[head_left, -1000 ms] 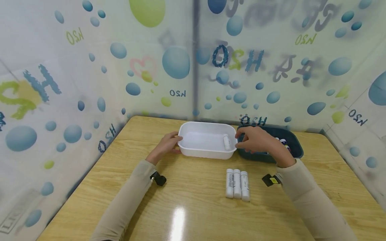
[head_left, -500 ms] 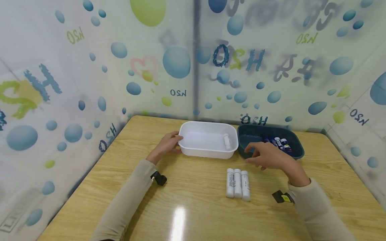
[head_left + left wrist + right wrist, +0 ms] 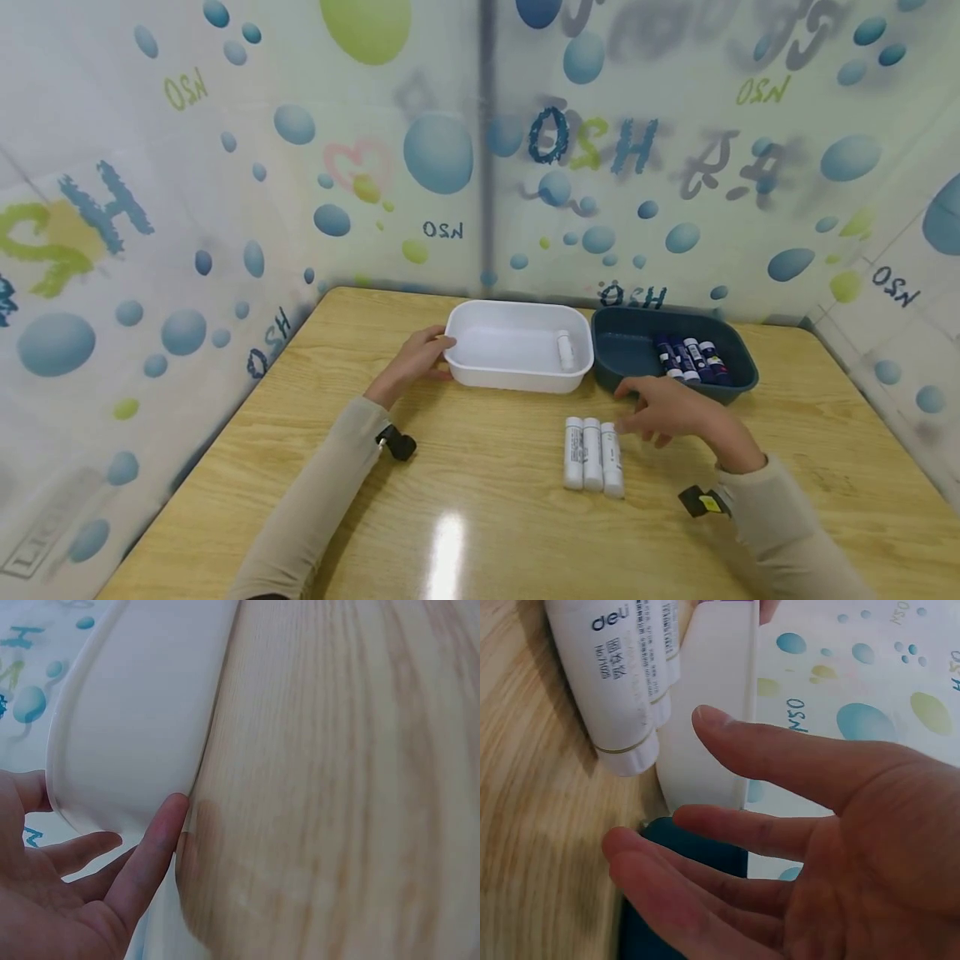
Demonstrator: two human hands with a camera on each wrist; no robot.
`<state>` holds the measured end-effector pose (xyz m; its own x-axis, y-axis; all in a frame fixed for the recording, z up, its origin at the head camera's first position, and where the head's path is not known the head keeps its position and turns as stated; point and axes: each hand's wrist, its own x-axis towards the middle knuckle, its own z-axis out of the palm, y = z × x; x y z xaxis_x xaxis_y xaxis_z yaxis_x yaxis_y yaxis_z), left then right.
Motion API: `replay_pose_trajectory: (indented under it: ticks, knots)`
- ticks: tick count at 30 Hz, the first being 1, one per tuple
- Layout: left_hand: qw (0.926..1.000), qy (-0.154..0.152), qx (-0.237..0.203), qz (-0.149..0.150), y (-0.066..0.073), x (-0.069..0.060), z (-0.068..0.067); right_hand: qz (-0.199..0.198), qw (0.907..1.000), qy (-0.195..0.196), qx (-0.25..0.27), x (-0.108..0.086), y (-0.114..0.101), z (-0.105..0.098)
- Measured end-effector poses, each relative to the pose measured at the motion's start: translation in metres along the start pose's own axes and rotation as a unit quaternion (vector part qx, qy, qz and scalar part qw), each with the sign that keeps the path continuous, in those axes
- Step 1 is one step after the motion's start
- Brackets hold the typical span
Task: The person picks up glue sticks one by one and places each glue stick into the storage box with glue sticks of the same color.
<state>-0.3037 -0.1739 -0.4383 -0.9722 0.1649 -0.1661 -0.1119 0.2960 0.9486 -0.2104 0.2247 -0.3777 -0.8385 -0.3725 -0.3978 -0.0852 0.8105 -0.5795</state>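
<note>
A white tray stands at the back of the table, one white glue stick lying inside at its right end. My left hand rests at the tray's left end, thumb at the rim; in the left wrist view the fingers of that hand touch the tray's wall. Three white glue sticks lie side by side in front. Just right of them, my right hand hovers empty, fingers spread. The right wrist view shows this hand apart from the nearest white stick.
A dark teal tray adjoins the white one on the right, with several blue and white glue sticks at its right side. Patterned curtains stand behind the table.
My right hand has left the white tray's right end and moved toward me and right, to beside the three sticks. The left hand has stayed at the tray.
</note>
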Motion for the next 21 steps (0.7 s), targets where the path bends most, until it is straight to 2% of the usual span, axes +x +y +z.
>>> replay_pose_trajectory:
  ticks: [13, 21]
  knots:
    - [1.0, -0.002, 0.003, 0.003, 0.0, 0.0, -0.001, 0.013, 0.9993, -0.015, 0.03, 0.008, 0.01, 0.005]
    - [0.9999, -0.004, 0.006, 0.01, -0.001, -0.001, 0.0, 0.014, 0.9995, -0.018, 0.023, 0.011, 0.012, 0.009]
